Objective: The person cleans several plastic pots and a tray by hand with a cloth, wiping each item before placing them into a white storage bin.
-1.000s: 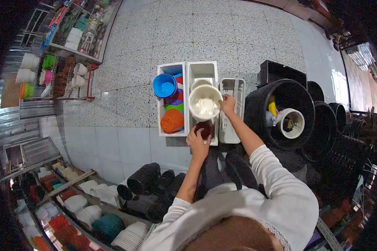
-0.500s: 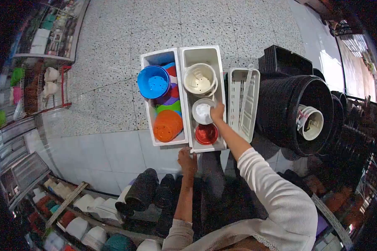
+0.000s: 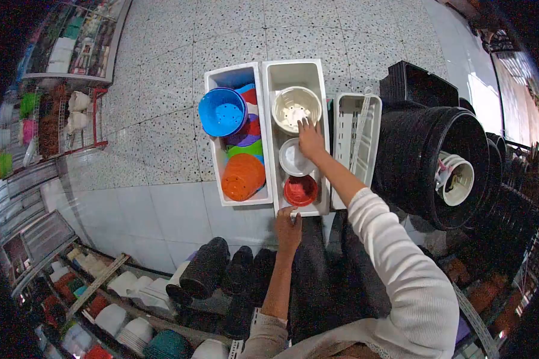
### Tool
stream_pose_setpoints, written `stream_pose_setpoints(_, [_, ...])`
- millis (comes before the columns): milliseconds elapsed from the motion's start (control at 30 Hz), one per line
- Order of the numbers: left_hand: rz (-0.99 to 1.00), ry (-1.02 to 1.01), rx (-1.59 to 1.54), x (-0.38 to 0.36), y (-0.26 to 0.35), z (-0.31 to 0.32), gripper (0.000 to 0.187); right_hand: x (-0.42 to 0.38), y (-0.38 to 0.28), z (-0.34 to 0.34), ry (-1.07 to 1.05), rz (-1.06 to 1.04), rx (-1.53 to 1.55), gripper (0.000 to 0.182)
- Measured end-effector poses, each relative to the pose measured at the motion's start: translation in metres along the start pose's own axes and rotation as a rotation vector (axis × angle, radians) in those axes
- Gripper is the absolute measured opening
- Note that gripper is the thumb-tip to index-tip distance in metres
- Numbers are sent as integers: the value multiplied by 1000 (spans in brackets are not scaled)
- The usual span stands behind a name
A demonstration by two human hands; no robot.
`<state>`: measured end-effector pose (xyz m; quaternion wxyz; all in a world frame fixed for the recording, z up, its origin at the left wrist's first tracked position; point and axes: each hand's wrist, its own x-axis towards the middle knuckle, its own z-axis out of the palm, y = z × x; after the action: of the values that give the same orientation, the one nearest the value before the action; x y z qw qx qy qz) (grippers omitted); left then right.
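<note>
From above, I look down on a pale speckled tile floor [image 3: 156,119]. In the middle, two long white planters lie side by side, their short ends toward the person.

The right hand [image 3: 311,142] reaches over the near rim of a round cream pot [image 3: 285,106], which sits in the far part of the right planter [image 3: 294,67]. Its grip shows fingers slightly parted and bent down over the rim; the thumb is hidden, so I cannot tell whether they pinch it. Nearer in that planter come a small white pot [image 3: 293,158], just beside the wrist, and a red pot [image 3: 300,190] at the near end.

The left hand [image 3: 288,228] is at the near end of the same planter, fingers curled by its rim; I cannot tell if its grip is closed on the edge.

The left planter [image 3: 216,157] holds a blue pot [image 3: 223,112] at the far end, a tilted orange pot [image 3: 243,178] at the near end, and red, purple and green pieces [image 3: 244,136] between. Right of both planters lies a slotted white tray [image 3: 344,128], then large black pots [image 3: 407,155] lying on their sides, with a white bucket [image 3: 459,182] inside.
</note>
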<state>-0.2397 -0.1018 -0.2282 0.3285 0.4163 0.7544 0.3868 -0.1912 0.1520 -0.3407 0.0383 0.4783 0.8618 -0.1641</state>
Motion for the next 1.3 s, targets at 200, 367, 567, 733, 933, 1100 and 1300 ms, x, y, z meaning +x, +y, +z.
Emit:
stream_pose_setpoints(200, [-135,-206,143,-14,22,-6,26,-50,-17,-15,154,-52,310,70])
stream_pose_setpoints(367, [-228,-222,148,-18,7,1,25,-98,-19,-26,95,-21,458,75])
stream_pose_setpoints(567, [-180,-193,115,-23,-4,20,18,-41,-4,-15,49,-14,60,75])
stream_pose_setpoints(733, [-206,-239,123,-22,38,27,16,-42,-2,-14,-8,-2,142,77])
stream_pose_setpoints(933, [-145,-263,-132,-42,19,33,15,-141,12,-67,57,80,414,69])
stream_pose_setpoints(1100, [-236,-324,112,-12,97,6,19,-246,56,-153,68,65,633,63])
stream_pose_setpoints(1300, [-137,-127,141,4,168,34,15,-295,204,-298,697,341,462,28])
